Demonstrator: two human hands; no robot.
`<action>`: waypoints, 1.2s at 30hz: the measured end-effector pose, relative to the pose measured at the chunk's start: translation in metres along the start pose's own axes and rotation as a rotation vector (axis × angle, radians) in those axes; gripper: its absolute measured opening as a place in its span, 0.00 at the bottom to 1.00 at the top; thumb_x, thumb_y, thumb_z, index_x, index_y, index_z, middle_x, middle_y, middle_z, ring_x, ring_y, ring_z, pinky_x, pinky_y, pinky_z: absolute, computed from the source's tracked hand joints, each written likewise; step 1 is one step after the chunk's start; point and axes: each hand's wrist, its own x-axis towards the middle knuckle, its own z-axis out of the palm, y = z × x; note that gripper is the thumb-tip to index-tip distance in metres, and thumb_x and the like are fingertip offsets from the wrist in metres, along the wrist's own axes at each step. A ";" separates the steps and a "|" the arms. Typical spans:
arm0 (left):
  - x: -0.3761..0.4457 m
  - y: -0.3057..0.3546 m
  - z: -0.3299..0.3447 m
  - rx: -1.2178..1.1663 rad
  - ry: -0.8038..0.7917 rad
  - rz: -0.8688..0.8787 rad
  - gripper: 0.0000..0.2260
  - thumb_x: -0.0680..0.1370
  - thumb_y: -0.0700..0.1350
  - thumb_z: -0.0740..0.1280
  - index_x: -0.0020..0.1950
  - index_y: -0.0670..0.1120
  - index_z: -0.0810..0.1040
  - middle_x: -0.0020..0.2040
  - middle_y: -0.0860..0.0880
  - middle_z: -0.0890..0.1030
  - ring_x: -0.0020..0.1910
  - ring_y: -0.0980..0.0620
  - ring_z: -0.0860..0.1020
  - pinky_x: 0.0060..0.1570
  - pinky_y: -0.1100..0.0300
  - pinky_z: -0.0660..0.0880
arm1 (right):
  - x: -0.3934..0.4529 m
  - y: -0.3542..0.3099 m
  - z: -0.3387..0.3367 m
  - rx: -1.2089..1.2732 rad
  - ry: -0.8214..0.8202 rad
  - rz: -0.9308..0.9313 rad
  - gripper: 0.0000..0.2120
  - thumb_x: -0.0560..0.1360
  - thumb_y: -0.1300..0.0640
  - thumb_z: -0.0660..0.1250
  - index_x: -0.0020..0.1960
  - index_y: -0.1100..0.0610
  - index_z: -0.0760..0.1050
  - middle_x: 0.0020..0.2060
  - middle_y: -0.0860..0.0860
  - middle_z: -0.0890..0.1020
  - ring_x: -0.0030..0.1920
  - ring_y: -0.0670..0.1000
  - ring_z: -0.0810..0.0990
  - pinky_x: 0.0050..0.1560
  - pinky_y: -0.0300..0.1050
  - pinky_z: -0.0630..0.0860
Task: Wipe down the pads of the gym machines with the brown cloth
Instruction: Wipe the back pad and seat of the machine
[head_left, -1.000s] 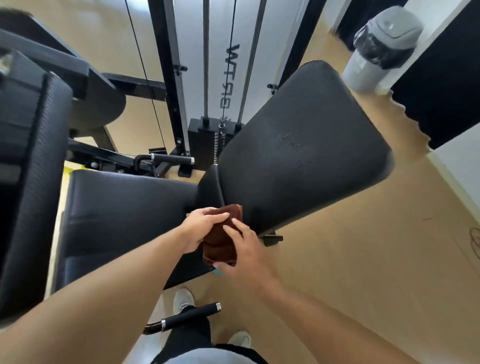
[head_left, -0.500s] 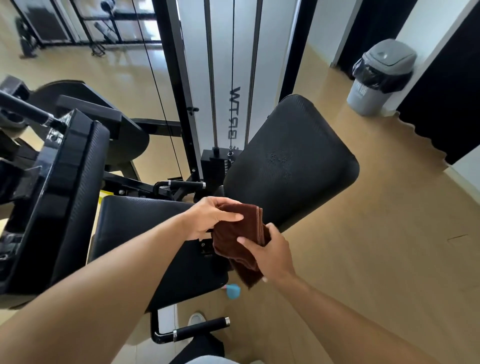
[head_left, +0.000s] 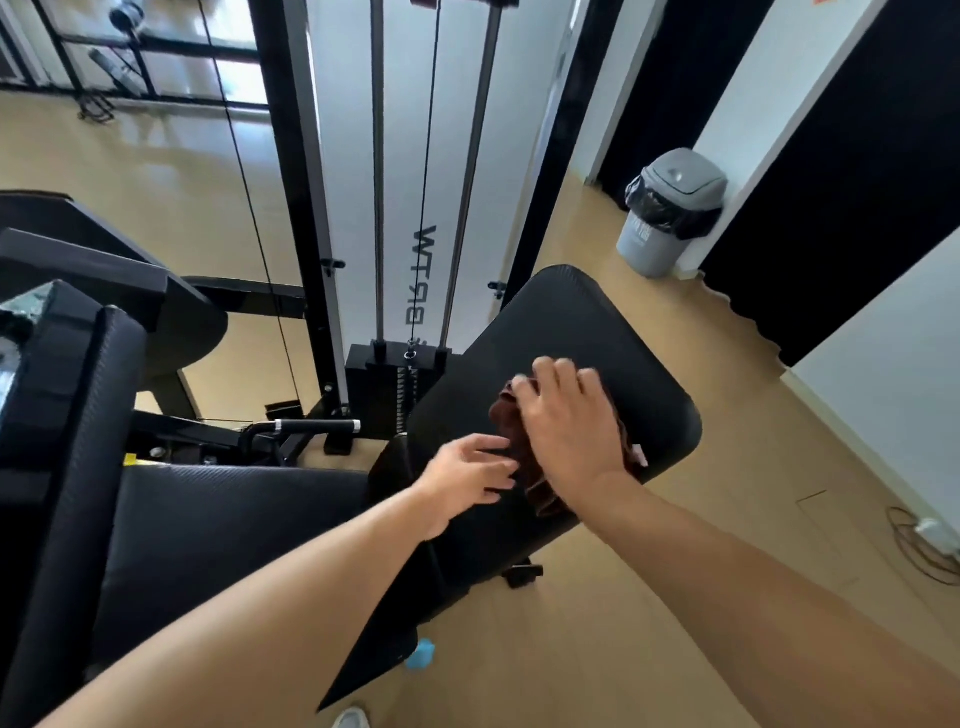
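The brown cloth (head_left: 511, 423) lies bunched on the black back pad (head_left: 550, 322) of the gym machine, mostly under my right hand (head_left: 569, 421), which presses it flat with spread fingers. My left hand (head_left: 470, 475) hovers just left of the cloth, fingers apart, its fingertips near the cloth's edge; whether they touch is unclear. The black seat pad (head_left: 223, 525) stretches to the lower left. A tall black side pad (head_left: 67, 467) stands at the far left.
The weight stack and cables (head_left: 410, 358) rise behind the pad. A black handle bar (head_left: 317, 427) juts out beside the seat. A grey bin (head_left: 670, 213) stands at the back right by the wall. A cable coil (head_left: 924, 551) lies on the wooden floor at right.
The cloth went from held in both hands in front of the seat up onto the back pad. My right hand now presses it there; my left hand has let go.
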 end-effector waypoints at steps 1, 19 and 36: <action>0.008 -0.003 0.002 -0.016 -0.031 -0.008 0.15 0.77 0.37 0.70 0.62 0.47 0.78 0.53 0.45 0.86 0.52 0.47 0.85 0.57 0.50 0.81 | -0.003 -0.010 0.013 0.003 -0.006 -0.046 0.15 0.75 0.58 0.69 0.62 0.56 0.77 0.57 0.57 0.77 0.58 0.59 0.74 0.58 0.53 0.71; 0.108 -0.028 -0.104 0.126 0.410 -0.121 0.06 0.82 0.47 0.59 0.52 0.52 0.76 0.39 0.51 0.86 0.41 0.48 0.85 0.51 0.50 0.81 | 0.136 0.008 0.059 -0.188 -0.230 0.026 0.34 0.77 0.34 0.54 0.80 0.45 0.59 0.81 0.54 0.56 0.81 0.63 0.44 0.77 0.68 0.39; 0.123 0.008 -0.130 0.164 0.343 0.035 0.10 0.82 0.43 0.58 0.50 0.55 0.77 0.45 0.52 0.85 0.45 0.50 0.84 0.43 0.57 0.76 | 0.167 0.032 0.051 -0.192 -0.144 0.112 0.29 0.78 0.40 0.57 0.77 0.47 0.65 0.78 0.53 0.66 0.80 0.61 0.57 0.75 0.73 0.44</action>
